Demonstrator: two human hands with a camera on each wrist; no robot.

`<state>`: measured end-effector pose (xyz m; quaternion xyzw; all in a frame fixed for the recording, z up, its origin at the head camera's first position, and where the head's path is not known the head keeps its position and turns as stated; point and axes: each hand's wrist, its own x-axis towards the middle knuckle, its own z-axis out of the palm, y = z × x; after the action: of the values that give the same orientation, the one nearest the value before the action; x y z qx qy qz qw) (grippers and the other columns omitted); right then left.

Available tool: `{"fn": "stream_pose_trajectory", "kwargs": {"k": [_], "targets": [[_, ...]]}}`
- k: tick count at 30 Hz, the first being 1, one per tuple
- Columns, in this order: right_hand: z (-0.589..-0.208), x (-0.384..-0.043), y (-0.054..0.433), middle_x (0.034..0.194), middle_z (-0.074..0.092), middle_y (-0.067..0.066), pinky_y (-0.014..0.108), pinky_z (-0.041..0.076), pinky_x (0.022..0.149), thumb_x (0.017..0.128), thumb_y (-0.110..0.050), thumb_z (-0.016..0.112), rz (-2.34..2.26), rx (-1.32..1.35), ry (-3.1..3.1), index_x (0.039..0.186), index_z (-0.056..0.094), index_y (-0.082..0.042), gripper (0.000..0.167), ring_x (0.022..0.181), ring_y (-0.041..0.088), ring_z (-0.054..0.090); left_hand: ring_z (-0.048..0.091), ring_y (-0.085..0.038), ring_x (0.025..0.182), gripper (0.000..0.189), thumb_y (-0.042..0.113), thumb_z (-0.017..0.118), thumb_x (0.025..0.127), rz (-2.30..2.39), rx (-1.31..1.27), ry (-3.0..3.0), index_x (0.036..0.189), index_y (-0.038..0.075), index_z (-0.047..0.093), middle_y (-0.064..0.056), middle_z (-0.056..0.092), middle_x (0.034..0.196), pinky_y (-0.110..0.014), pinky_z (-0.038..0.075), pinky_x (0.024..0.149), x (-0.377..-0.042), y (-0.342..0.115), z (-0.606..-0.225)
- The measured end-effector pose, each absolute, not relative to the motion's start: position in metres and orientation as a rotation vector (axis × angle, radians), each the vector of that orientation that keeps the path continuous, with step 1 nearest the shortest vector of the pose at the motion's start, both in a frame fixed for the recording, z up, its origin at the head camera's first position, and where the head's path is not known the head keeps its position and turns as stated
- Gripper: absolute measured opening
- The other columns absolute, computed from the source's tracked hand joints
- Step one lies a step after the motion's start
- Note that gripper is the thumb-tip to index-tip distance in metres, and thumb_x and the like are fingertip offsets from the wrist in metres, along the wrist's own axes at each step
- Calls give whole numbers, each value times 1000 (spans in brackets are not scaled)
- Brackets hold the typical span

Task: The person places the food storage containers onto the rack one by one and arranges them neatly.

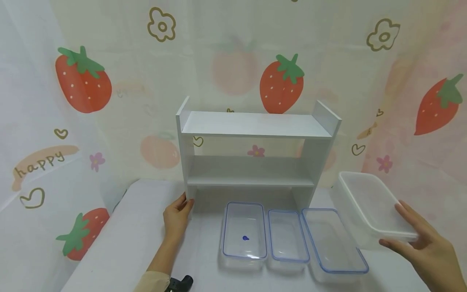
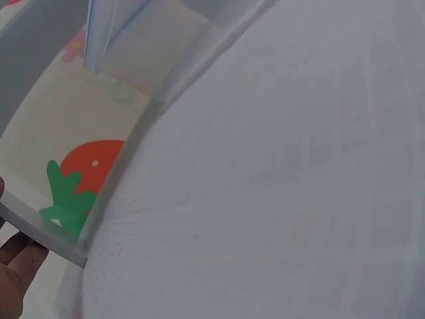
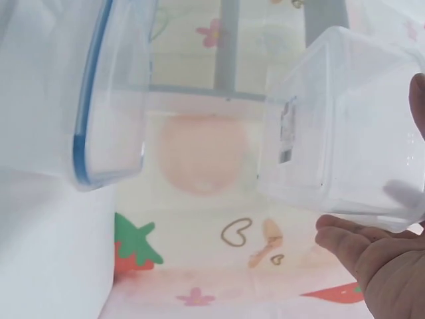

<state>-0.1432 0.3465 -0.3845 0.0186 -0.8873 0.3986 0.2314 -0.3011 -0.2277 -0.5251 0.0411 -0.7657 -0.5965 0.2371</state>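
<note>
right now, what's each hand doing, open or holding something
Left hand: closed, holding the side of the white shelf.
Right hand: closed, holding the white-lidded plastic box by one end.

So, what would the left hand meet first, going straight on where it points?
The left hand already pinches the white shelf's left side panel, so that comes first; beyond it, depth is unclear.
</note>
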Motion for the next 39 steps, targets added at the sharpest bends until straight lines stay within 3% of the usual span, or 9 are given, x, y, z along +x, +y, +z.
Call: {"fn": "stream_pose_trajectory", "kwargs": {"k": [4, 14, 23, 32, 39], "targets": [[-376, -143, 339, 164, 29, -21, -1, 46, 71, 83, -17, 87, 1058, 28, -2469, 157, 39, -32, 90, 99, -22, 47, 69, -30, 118, 46, 25, 74, 97, -1626, 114, -2105, 138, 6, 64, -12, 65, 138, -38, 58, 94, -301, -228, -526], [-350, -143, 321, 159, 39, -22, 4, 52, 69, 82, -15, 88, 1088, 66, -2441, 157, 42, -30, 89, 93, -15, 55, 68, -31, 119, 48, 28, 74, 97, -1644, 119, -2102, 138, 6, 63, -12, 65, 138, -37, 58, 94, -302, -227, -529], [-329, -147, 308, 150, 49, -24, 7, 55, 71, 80, 1, 86, 1196, 165, -2371, 155, 46, -21, 88, 92, -8, 61, 67, -32, 121, 50, 31, 73, 97, -1680, 109, -2101, 140, 7, 61, -13, 64, 139, -33, 58, 92, -302, -229, -530], [-310, -152, 289, 149, 53, -21, 10, 57, 71, 77, 6, 86, 1262, 202, -2340, 154, 48, -19, 90, 86, -5, 66, 68, -30, 120, 51, 30, 73, 97, -1669, 113, -2105, 140, 6, 61, -12, 65, 138, -35, 58, 93, -303, -230, -527], [-299, -157, 278, 150, 53, -17, 11, 57, 72, 76, 8, 86, 1266, 274, -2312, 152, 51, -21, 89, 93, -4, 65, 68, -30, 120, 50, 29, 73, 97, -1670, 128, -2114, 140, 6, 61, -12, 66, 136, -36, 57, 95, -302, -229, -526]]}}
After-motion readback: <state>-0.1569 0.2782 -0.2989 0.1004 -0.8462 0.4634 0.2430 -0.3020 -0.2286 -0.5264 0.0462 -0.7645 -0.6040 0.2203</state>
